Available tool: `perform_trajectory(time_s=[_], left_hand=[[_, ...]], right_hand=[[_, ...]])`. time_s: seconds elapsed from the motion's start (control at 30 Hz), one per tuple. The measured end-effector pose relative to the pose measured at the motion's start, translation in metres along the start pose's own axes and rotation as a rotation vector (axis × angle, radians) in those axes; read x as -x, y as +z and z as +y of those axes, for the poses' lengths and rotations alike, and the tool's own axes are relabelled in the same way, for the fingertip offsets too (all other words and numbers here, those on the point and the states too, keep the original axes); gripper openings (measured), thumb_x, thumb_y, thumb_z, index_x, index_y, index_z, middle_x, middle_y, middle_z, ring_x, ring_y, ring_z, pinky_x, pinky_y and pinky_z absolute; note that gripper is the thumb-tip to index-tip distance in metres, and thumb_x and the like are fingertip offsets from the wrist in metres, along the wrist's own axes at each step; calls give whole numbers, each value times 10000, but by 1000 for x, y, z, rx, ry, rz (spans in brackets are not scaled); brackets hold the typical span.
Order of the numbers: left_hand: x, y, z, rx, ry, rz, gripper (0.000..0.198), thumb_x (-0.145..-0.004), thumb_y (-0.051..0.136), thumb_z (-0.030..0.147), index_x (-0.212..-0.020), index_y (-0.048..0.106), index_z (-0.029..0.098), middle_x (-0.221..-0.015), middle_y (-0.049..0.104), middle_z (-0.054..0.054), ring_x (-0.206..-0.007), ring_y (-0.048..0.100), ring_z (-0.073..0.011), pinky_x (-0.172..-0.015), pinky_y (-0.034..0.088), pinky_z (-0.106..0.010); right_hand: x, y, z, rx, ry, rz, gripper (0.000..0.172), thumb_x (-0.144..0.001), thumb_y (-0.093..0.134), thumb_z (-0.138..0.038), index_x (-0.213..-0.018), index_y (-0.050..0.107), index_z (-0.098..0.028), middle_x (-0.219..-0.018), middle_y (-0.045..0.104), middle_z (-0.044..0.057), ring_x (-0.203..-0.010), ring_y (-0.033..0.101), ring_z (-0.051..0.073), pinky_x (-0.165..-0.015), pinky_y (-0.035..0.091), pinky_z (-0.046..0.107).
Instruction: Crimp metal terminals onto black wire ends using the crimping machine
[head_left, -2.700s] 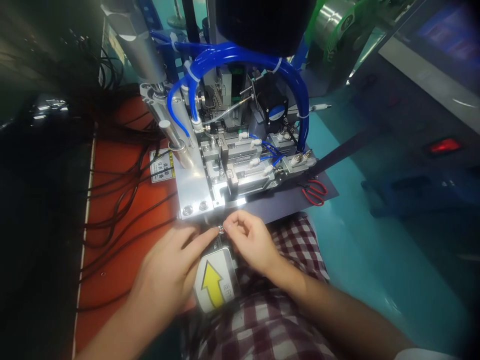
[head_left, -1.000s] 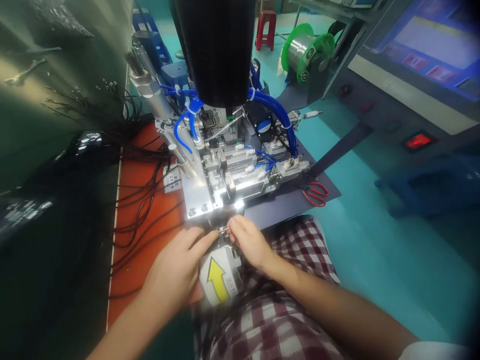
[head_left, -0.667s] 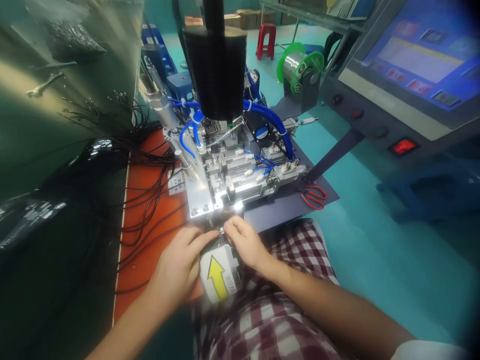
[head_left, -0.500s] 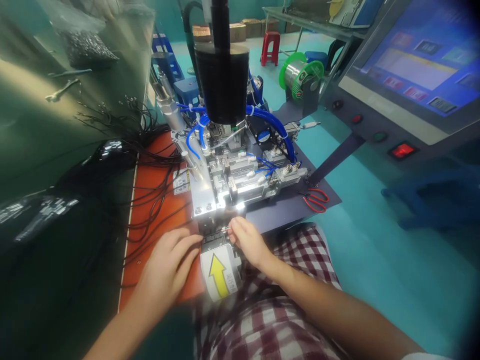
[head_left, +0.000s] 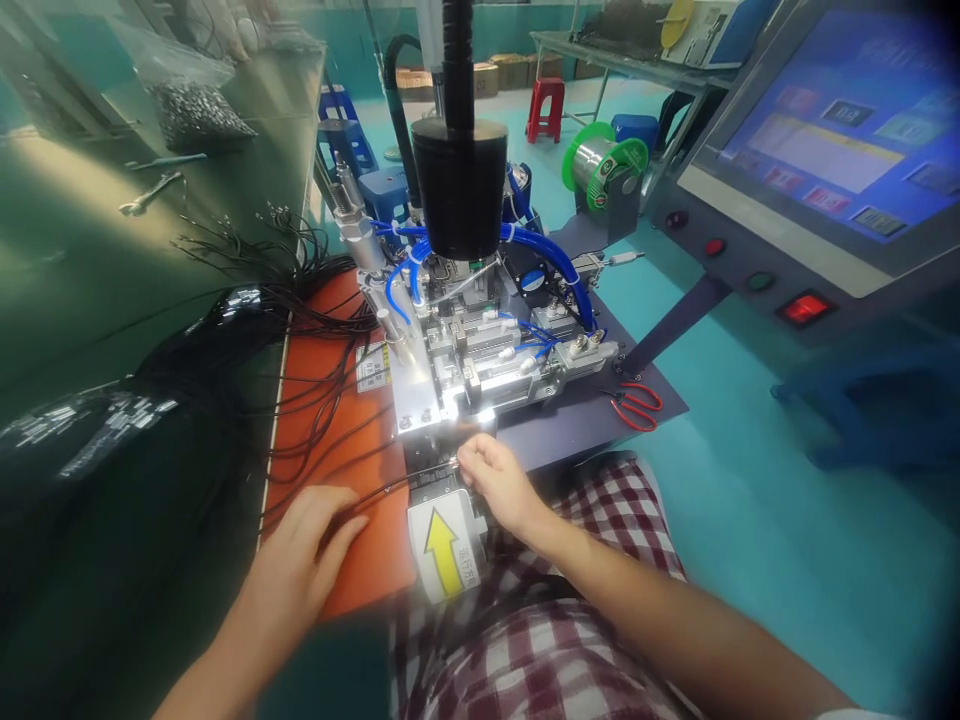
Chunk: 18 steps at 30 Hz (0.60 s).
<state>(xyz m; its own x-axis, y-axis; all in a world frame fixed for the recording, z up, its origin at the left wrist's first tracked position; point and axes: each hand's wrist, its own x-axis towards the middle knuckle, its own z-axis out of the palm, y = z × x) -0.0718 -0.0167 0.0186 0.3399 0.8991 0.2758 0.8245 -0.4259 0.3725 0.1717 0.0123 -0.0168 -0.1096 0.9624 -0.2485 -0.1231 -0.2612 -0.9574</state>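
A thin black cable runs across the front of the machine between my two hands. My right hand pinches its end, where a small metallic tip shows, just above the dark slotted feed block. Over the orange mat, my left hand curls loosely round the cable farther back, thumb below and fingers above. Its inner fingers are partly hidden. Between the hands and my lap sits a white cover with a yellow arrow.
Many loose black cables lie on the orange mat at left. Red-handled cutters rest on the base plate. A black suction hood hangs over the machine. A touchscreen panel stands at right, beyond a green wire spool.
My left hand has moved back left and down, away from the feed block, and a stretch of cable now shows between the hands. My right hand stays at the block. The view shifted slightly.
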Motion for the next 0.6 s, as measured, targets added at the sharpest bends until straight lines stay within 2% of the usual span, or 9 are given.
perform_trajectory(time_s=[0.1,0.17,0.3,0.43,0.6], left_hand=[[2,-1,-16,17,142,-9,161,-973,475,275,-1018,624,234,-953,724,-28,-860,706,-171,-819,553,-256],[3,-1,-31,-25,259,-59,232,-980,441,219,-1114,628,243,-1045,730,-40,-925,708,-173,-859,554,-263],[7,7,-52,-106,312,-55,321,-980,400,196,-1164,647,285,-1120,724,-51,-978,699,-200,-874,557,-319],[12,10,-47,-223,283,28,336,-946,427,145,-1118,677,287,-1068,719,-69,-969,678,-241,-855,532,-385],[14,9,-25,-345,282,98,389,-913,394,79,-1122,673,251,-1016,726,-61,-854,683,-201,-709,526,-296]], right_hand=[[0,1,-1,-19,0,2,318,-820,581,-437,-645,431,-219,-562,455,-70,-501,342,96,-522,271,261],[1,1,-2,-27,-3,8,313,-817,584,-428,-644,431,-216,-564,455,-72,-510,346,95,-526,279,259],[1,2,-1,-37,-1,26,310,-813,593,-416,-642,435,-213,-566,456,-72,-539,363,100,-545,299,258],[0,3,-1,-43,28,29,338,-805,609,-448,-635,431,-216,-561,448,-72,-523,357,98,-531,291,255],[10,-16,0,-7,52,90,380,-826,588,-556,-705,504,-206,-589,491,-52,-526,383,107,-522,289,256]])
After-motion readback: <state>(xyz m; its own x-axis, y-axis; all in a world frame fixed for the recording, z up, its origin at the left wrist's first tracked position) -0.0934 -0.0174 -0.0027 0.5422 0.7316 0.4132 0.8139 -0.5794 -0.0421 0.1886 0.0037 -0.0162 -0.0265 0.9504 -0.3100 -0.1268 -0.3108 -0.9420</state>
